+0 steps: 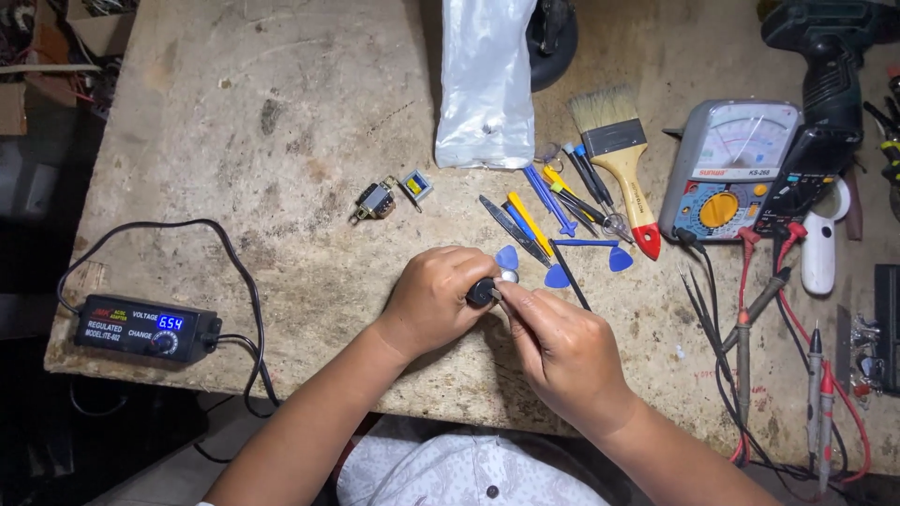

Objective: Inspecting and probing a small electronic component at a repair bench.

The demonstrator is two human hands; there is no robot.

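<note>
Both hands are meeting low over the middle of the worn workbench (pixel 281 112). Between them, a small black round part (pixel 482 292) is sitting at the centre of the view, with a pale rounded bit showing just beside it at about two o'clock. The left hand (pixel 436 298) is curling closed around the part from nine o'clock, fingers narrow and gripping it. The right hand (pixel 561 342) is coming in from four o'clock, its thumb and forefinger pinching tight at the part's edge; whether a thin tool is held there I cannot tell.

Just beyond, at twelve to two o'clock, blue picks (pixel 557 276) and plastic pry tools (pixel 531 223) are lying fanned out. Farther at one o'clock a paintbrush (pixel 623 159) with a red-tipped handle is lying near an analogue multimeter (pixel 727 169). At eleven o'clock a small metal component (pixel 375 200) is resting, and a clear plastic bag (pixel 486 84) is lying at twelve. Well apart at nine o'clock, a black voltage adapter (pixel 145 327) is showing a lit blue display.
</note>
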